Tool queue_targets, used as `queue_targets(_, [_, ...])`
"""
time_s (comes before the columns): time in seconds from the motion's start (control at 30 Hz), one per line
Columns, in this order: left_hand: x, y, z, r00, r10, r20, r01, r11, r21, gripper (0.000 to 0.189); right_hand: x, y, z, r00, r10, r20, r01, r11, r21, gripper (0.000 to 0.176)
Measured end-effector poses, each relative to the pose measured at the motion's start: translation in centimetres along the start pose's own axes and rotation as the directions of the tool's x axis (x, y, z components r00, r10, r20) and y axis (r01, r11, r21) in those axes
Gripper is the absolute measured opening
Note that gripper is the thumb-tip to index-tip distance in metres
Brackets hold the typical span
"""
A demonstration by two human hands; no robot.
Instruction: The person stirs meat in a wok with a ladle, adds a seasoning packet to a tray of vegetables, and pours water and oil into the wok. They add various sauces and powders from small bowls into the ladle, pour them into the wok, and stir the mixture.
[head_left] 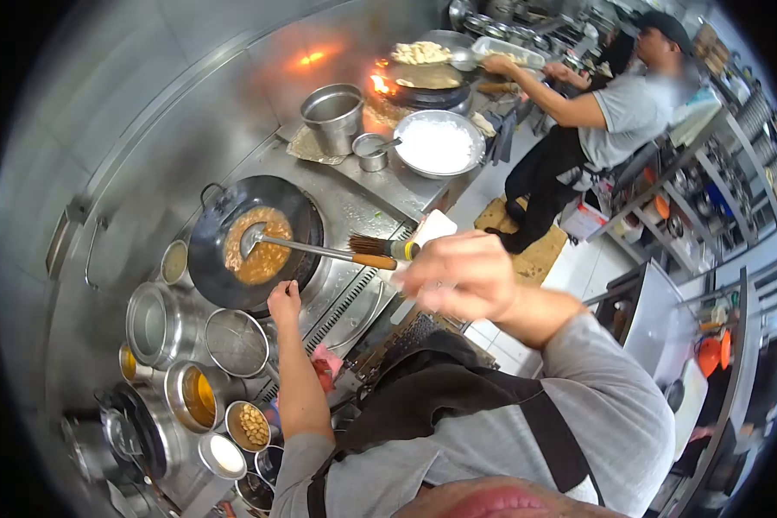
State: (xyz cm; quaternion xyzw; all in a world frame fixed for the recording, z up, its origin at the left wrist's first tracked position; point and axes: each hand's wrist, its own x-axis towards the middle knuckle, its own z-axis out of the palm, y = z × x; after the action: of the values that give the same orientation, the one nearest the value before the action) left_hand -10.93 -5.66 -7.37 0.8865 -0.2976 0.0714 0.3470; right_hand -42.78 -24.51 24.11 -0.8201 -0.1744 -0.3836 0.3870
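A dark wok (pixel 207 242) sits on the range with brown sauce and small pieces of food (pixel 263 262) in it. My left hand (pixel 285 302) is closed at the wok's near rim, where its ear handle would be; the fingers hide the grip. Across the rim lies a ladle (pixel 319 250), its bowl in the sauce and its wooden handle end pointing toward my right hand. My right hand (pixel 462 274) is raised beside that handle end, fingers bent and smeared by motion. A bristle brush (pixel 380 247) lies just behind the ladle handle.
A co-worker (pixel 626 121) stands at another wok (pixel 427 76) with flames beside it. Between the woks are a metal pot (pixel 332 119) and a bowl of white powder (pixel 440 142). On my left are a strainer (pixel 236 343), a pot of yellow liquid (pixel 197 397) and several bowls.
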Motion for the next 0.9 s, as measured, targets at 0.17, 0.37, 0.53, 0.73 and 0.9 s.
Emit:
queue_targets(0.17, [0.7, -1.5, 1.0, 0.992, -0.088, 0.086, 0.086, 0.996, 0.024, 0.026, 6.8, -8.8, -2.2, 0.763, -0.646, -0.027, 0.644, 0.755, 0.12, 0.02])
queue_targets(0.37, [0.4, -0.7, 1.0, 0.987, -0.157, 0.014, 0.157, 0.987, 0.021, 0.026, 2.4, -12.9, -9.8, 0.974, -0.225, -0.003, 0.225, 0.974, -0.009, 0.018])
queue_targets(0.53, [0.7, -0.8, 1.3, 0.999, -0.028, -0.032, 0.031, 0.995, 0.099, 0.026, -8.0, -5.7, -10.7, 0.941, 0.266, -0.211, -0.312, 0.922, -0.23, 0.022])
queue_targets(0.73, [1.1, -0.7, 1.3, 0.996, -0.073, -0.047, 0.08, 0.981, 0.176, 0.031, -39.9, 1.3, -3.9, 0.191, 0.945, -0.264, -0.869, 0.037, -0.494, 0.031])
queue_targets(0.9, [0.9, 0.8, 0.9, 0.993, -0.095, 0.075, 0.065, 0.942, 0.33, 0.045, -52.8, -9.1, -0.1, -0.206, 0.943, -0.26, -0.854, -0.303, -0.424, 0.023])
